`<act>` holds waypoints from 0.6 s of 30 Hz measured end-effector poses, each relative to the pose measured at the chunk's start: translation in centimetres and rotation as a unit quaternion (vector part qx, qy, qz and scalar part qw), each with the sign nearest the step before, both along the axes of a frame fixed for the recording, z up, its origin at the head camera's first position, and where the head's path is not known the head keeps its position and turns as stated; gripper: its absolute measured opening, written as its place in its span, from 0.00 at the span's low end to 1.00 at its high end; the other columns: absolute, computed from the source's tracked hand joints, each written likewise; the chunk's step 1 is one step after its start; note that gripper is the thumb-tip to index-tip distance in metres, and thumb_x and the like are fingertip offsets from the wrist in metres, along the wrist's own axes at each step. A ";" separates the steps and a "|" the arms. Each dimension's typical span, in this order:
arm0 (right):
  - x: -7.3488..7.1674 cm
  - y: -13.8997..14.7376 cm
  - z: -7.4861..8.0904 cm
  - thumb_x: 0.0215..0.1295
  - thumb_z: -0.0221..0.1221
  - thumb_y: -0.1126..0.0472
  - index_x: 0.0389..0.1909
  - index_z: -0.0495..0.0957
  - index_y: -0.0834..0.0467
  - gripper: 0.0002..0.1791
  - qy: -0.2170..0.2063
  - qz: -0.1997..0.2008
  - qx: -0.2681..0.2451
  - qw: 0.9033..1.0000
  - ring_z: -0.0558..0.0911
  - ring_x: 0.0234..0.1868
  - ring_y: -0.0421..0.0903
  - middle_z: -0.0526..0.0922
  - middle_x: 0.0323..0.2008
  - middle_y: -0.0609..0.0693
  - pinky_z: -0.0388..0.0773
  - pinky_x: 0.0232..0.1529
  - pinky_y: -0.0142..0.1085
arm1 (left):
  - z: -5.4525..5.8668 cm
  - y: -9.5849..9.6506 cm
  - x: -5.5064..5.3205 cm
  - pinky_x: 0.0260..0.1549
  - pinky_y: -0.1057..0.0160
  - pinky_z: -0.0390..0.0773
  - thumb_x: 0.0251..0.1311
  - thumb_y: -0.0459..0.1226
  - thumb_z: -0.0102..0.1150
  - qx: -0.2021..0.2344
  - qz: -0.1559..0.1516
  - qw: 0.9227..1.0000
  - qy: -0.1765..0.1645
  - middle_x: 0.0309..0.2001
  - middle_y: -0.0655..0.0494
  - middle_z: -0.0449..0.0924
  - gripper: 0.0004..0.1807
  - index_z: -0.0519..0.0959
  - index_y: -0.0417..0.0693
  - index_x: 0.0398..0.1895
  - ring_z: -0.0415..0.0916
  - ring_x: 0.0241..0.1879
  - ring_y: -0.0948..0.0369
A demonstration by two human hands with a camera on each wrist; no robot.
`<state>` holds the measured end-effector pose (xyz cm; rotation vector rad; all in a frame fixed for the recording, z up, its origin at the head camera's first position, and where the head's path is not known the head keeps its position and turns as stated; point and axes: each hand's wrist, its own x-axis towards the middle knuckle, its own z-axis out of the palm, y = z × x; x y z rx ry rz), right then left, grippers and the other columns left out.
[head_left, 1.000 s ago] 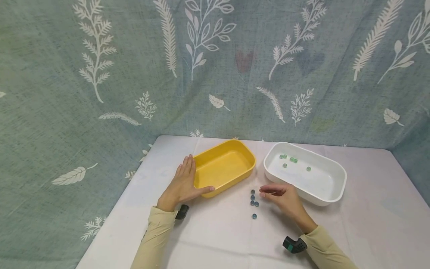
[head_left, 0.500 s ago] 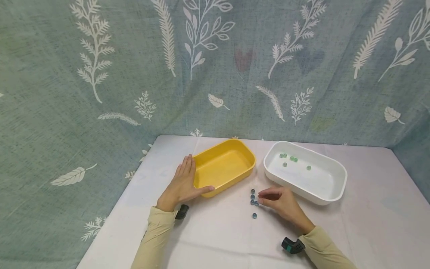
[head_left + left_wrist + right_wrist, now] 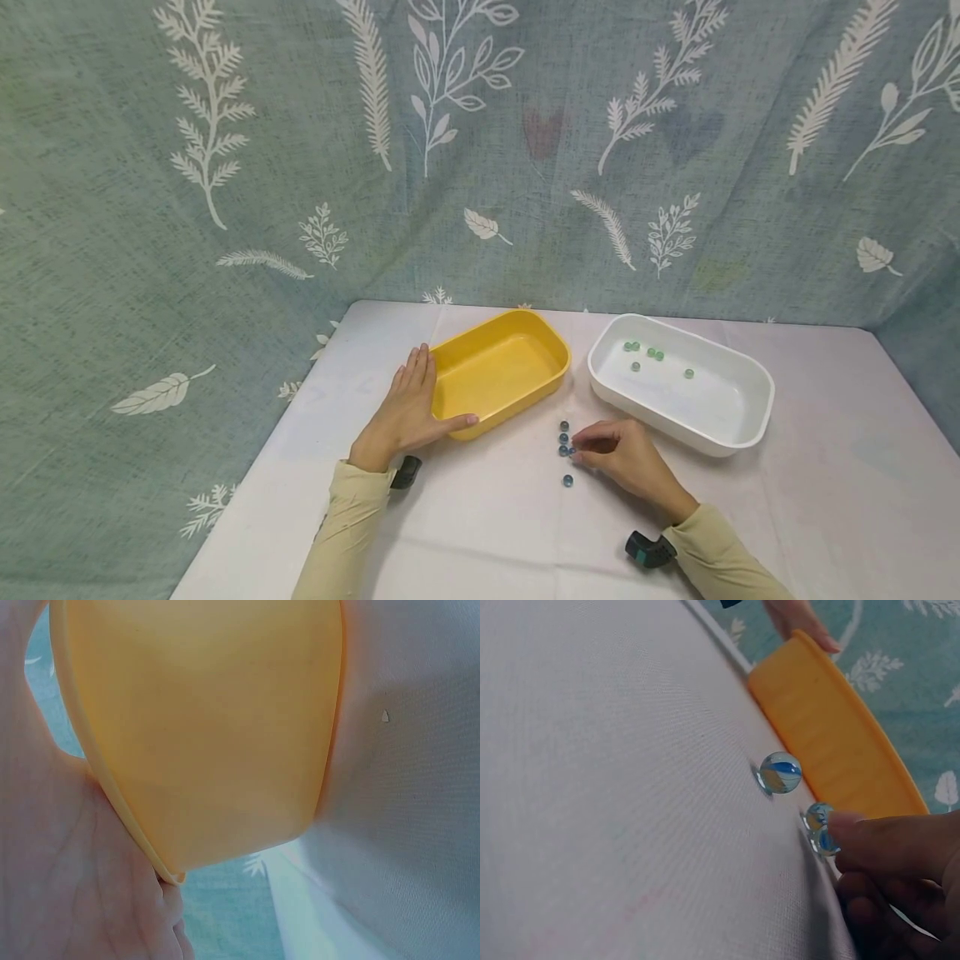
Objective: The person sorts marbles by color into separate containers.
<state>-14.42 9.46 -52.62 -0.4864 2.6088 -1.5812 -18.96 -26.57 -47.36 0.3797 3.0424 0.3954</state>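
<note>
My left hand (image 3: 401,417) lies with straight fingers along the left end of a yellow tray (image 3: 517,407), thumb stretched over its near edge. In the left wrist view the palm meets the tray's rim (image 3: 120,799). My right hand (image 3: 633,462) reaches down to the cloth, thumb and index finger pinching a blue glass marble (image 3: 572,451). Close beside it, more blue marbles (image 3: 564,438) form a short row, and a single marble (image 3: 567,481) lies nearer to me. The right wrist view shows the pinched marble (image 3: 825,841) at my thumb tip, partly covered.
To the right of the yellow tray stands a white tray (image 3: 678,431) with several green marbles (image 3: 636,367) in it. Both sit on a white cloth-covered table (image 3: 480,517). A patterned green curtain (image 3: 465,217) hangs behind the table's far edge.
My right hand has come slightly toward me and to the left, its fingertips closing on the marble at the row's right side. My left hand stays on the yellow tray.
</note>
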 end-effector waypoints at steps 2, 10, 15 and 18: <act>0.0 0.0 0.1 0.55 0.76 0.63 0.38 0.91 0.54 0.10 0.008 0.003 0.008 1.000 0.86 0.36 0.32 0.92 0.37 0.46 0.83 0.41 0.27 | 0.0 0.0 0.0 0.82 0.41 0.40 0.51 0.79 0.54 0.001 0.000 1.000 0.001 0.85 0.38 0.30 0.75 0.39 0.32 0.82 0.29 0.85 0.44; 0.1 -0.2 0.2 0.55 0.75 0.64 0.37 0.91 0.53 0.09 0.013 0.008 0.023 1.000 0.86 0.38 0.34 0.92 0.37 0.45 0.83 0.42 0.28 | 0.0 0.0 0.0 0.82 0.41 0.41 0.52 0.78 0.54 0.003 -0.003 1.000 0.001 0.85 0.38 0.29 0.74 0.40 0.32 0.82 0.29 0.85 0.44; 0.1 -0.3 0.2 0.56 0.75 0.65 0.37 0.91 0.53 0.08 0.012 0.007 0.027 1.000 0.86 0.37 0.33 0.91 0.36 0.44 0.83 0.42 0.28 | 0.0 0.0 0.1 0.82 0.40 0.41 0.52 0.78 0.55 0.003 -0.004 1.000 0.001 0.85 0.38 0.30 0.74 0.40 0.32 0.82 0.30 0.85 0.44; 0.2 -0.3 0.2 0.57 0.74 0.65 0.37 0.91 0.53 0.08 0.015 0.008 0.029 0.999 0.85 0.38 0.33 0.91 0.37 0.44 0.83 0.42 0.28 | 0.0 0.0 0.1 0.82 0.40 0.41 0.52 0.78 0.55 0.004 -0.004 1.000 0.001 0.85 0.38 0.30 0.74 0.40 0.32 0.82 0.30 0.85 0.44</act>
